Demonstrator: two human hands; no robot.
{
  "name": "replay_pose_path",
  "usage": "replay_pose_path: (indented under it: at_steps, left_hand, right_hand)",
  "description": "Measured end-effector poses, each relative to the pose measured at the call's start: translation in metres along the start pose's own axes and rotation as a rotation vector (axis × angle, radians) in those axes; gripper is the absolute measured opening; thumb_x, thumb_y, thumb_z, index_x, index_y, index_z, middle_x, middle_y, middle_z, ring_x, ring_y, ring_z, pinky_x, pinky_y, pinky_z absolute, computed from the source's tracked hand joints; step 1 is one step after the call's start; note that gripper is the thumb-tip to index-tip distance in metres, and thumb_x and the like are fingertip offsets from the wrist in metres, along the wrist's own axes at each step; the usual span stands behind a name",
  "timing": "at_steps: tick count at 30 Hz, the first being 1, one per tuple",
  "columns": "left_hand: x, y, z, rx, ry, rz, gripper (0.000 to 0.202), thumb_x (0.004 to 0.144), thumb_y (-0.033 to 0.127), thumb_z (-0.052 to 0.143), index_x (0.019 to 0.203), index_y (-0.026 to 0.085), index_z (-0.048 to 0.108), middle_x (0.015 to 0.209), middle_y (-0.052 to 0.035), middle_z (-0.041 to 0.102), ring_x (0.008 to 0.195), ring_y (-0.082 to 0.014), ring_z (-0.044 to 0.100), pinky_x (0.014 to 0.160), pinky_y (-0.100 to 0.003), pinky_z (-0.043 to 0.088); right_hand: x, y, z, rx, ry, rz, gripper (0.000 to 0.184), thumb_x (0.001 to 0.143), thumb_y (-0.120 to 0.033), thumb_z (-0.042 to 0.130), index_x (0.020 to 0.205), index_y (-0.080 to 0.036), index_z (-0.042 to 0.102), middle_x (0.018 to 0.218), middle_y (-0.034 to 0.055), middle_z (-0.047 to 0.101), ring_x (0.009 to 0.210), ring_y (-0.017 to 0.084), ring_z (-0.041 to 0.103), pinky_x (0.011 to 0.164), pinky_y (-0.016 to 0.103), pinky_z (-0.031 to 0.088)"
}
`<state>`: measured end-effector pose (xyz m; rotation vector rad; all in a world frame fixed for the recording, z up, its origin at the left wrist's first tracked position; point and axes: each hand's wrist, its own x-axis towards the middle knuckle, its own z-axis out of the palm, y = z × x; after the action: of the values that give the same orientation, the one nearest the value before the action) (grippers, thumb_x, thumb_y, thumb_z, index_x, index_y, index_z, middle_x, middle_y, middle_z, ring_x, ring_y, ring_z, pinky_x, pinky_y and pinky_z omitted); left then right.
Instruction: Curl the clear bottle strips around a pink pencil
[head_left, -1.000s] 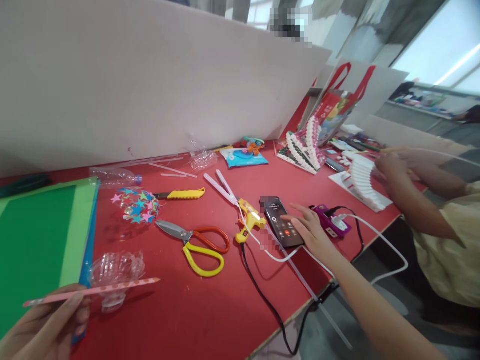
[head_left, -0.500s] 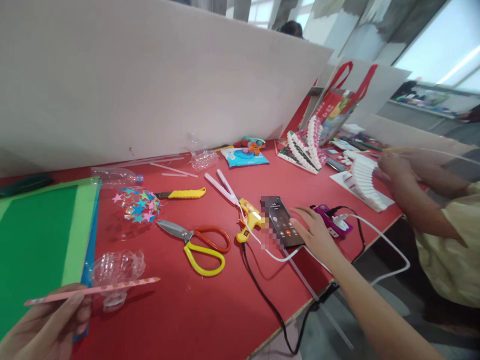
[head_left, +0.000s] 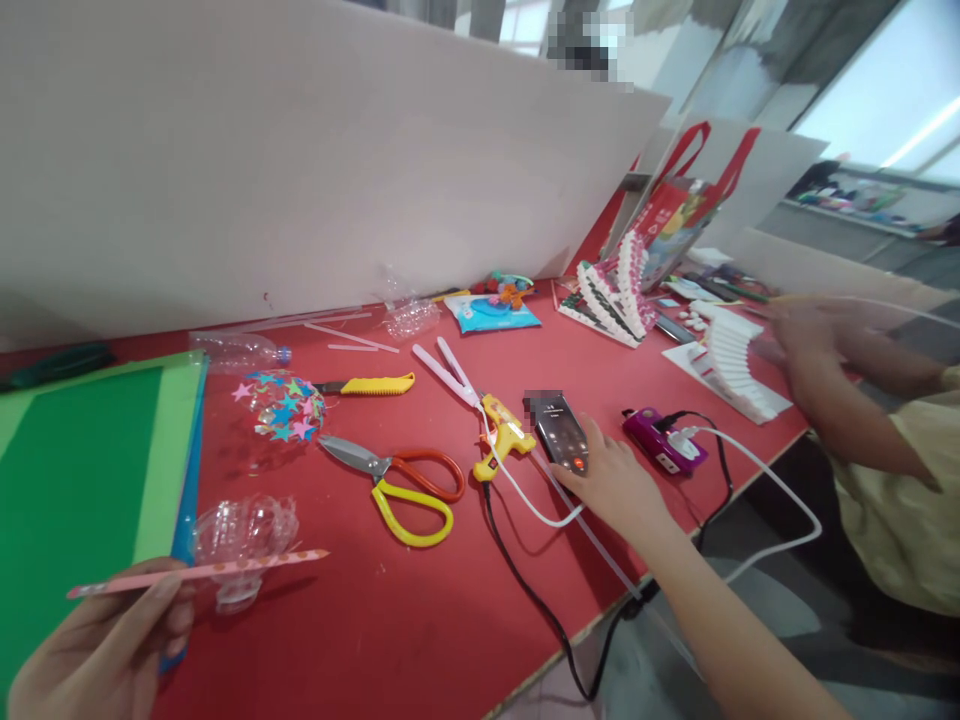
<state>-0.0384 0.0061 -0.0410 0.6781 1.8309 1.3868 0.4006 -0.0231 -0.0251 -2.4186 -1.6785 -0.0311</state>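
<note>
A pink pencil (head_left: pixel 262 563) with spots is pinched in my left hand (head_left: pixel 124 630), its point toward the right. Just behind the pencil is a cut clear plastic bottle piece (head_left: pixel 244 530). My right hand (head_left: pixel 611 480) is closed around the lower end of a black smartphone (head_left: pixel 559 430), thumb at the near edge and fingers along the far one. The phone's screen is lit. Left of it lies a yellow hot glue gun (head_left: pixel 504 440) with a black cord. A pink hair straightener (head_left: pixel 450 375) and red-and-yellow-handled scissors (head_left: pixel 397 485) rest nearby.
Green sheets (head_left: pixel 82 460), a star-covered plastic dome (head_left: pixel 289 405), a clear bottle (head_left: pixel 240 352) and a yellow utility knife (head_left: pixel 367 386) are on the left. A purple power strip (head_left: pixel 664 440) with cables sits right. Beyond it, another person's hands (head_left: pixel 806 325) work near a white fan-shaped piece (head_left: pixel 735 365).
My right hand has shifted left and closed around the phone's lower end, and the phone has moved slightly. My left hand still holds the pencil. The view has shifted slightly.
</note>
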Motion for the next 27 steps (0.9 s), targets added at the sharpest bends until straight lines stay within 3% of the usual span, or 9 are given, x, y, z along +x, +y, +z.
replay_pose_path:
  at_steps: [2, 8, 10, 12, 14, 18, 20, 24, 27]
  left_hand:
    - [0.002, -0.005, -0.004, -0.072, -0.094, -0.005, 0.027, 0.038, 0.022, 0.075, 0.064, 0.021, 0.067, 0.044, 0.006, 0.056, 0.04, -0.0082, 0.047, 0.037, -0.015, 0.036]
    - [-0.002, 0.002, -0.003, -0.179, -0.108, -0.055, 0.03, 0.035, 0.017, 0.077, 0.063, 0.018, 0.067, 0.044, 0.0054, 0.057, 0.041, -0.0072, 0.046, 0.034, -0.013, 0.035]
    - [-0.006, 0.007, 0.0, -0.205, -0.111, -0.083, 0.031, 0.033, 0.016, 0.076, 0.063, 0.018, 0.067, 0.045, 0.005, 0.058, 0.042, -0.007, 0.047, 0.035, -0.012, 0.037]
    - [-0.008, 0.01, 0.002, -0.227, -0.116, -0.077, 0.031, 0.033, 0.015, 0.076, 0.062, 0.017, 0.067, 0.047, 0.0043, 0.059, 0.042, -0.0075, 0.048, 0.034, -0.013, 0.037]
    - [-0.009, 0.011, 0.002, -0.231, -0.121, -0.059, 0.031, 0.034, 0.016, 0.077, 0.063, 0.017, 0.067, 0.047, 0.0041, 0.059, 0.042, -0.0076, 0.047, 0.032, -0.013, 0.036]
    - [-0.008, 0.007, 0.001, -0.23, -0.124, -0.05, 0.032, 0.037, 0.018, 0.079, 0.066, 0.016, 0.067, 0.047, 0.0041, 0.059, 0.041, -0.0074, 0.047, 0.031, -0.013, 0.035]
    - [-0.007, 0.006, 0.0, -0.229, -0.118, -0.048, 0.031, 0.037, 0.019, 0.079, 0.065, 0.016, 0.067, 0.048, 0.004, 0.059, 0.041, -0.0071, 0.047, 0.031, -0.013, 0.036]
    - [-0.006, 0.003, -0.002, -0.221, -0.127, -0.046, 0.03, 0.039, 0.019, 0.078, 0.067, 0.017, 0.067, 0.048, 0.004, 0.059, 0.042, -0.007, 0.048, 0.033, -0.012, 0.037]
    - [-0.005, 0.003, -0.002, -0.218, -0.136, -0.029, 0.029, 0.038, 0.017, 0.077, 0.066, 0.017, 0.067, 0.049, 0.004, 0.059, 0.043, -0.0074, 0.048, 0.034, -0.013, 0.038]
  right_hand:
    - [0.003, -0.004, -0.001, 0.02, -0.019, 0.022, 0.063, 0.074, -0.043, 0.061, 0.127, -0.011, 0.046, 0.098, 0.0231, 0.062, 0.097, 0.043, 0.057, 0.076, 0.051, 0.045]
    - [0.019, 0.007, -0.001, 0.214, -0.041, 0.121, 0.079, 0.062, -0.034, 0.069, 0.132, -0.009, 0.042, 0.111, 0.0223, 0.059, 0.108, 0.041, 0.052, 0.088, 0.051, 0.041]
    - [0.025, 0.014, -0.006, 0.291, -0.075, 0.177, 0.084, 0.063, -0.039, 0.069, 0.135, -0.007, 0.038, 0.102, 0.0181, 0.062, 0.093, 0.035, 0.061, 0.079, 0.046, 0.048]
    - [0.028, 0.019, -0.014, 0.371, -0.104, 0.224, 0.078, 0.072, -0.045, 0.06, 0.137, -0.011, 0.034, 0.088, 0.0101, 0.065, 0.076, 0.027, 0.065, 0.07, 0.039, 0.052]
    - [0.023, 0.015, -0.028, 0.444, -0.11, 0.243, 0.077, 0.074, -0.048, 0.057, 0.139, -0.015, 0.031, 0.091, 0.0083, 0.065, 0.077, 0.024, 0.066, 0.068, 0.035, 0.053]
    - [-0.017, -0.017, -0.058, 0.559, -0.027, 0.197, 0.089, 0.064, -0.047, 0.067, 0.14, -0.02, 0.03, 0.106, 0.0108, 0.06, 0.094, 0.027, 0.062, 0.081, 0.039, 0.05]
    - [-0.047, -0.041, -0.066, 0.58, -0.083, 0.166, 0.089, 0.065, -0.044, 0.066, 0.142, -0.023, 0.025, 0.108, 0.0104, 0.06, 0.096, 0.027, 0.062, 0.078, 0.039, 0.052]
    - [-0.096, -0.077, -0.053, 0.689, -0.291, 0.091, 0.085, 0.067, -0.029, 0.06, 0.142, -0.025, 0.019, 0.116, 0.0101, 0.055, 0.091, 0.023, 0.063, 0.072, 0.035, 0.054]
    - [-0.112, -0.083, -0.034, 0.487, -0.196, 0.072, 0.086, 0.063, -0.024, 0.061, 0.141, -0.022, 0.023, 0.116, 0.011, 0.053, 0.107, 0.029, 0.056, 0.089, 0.044, 0.048]
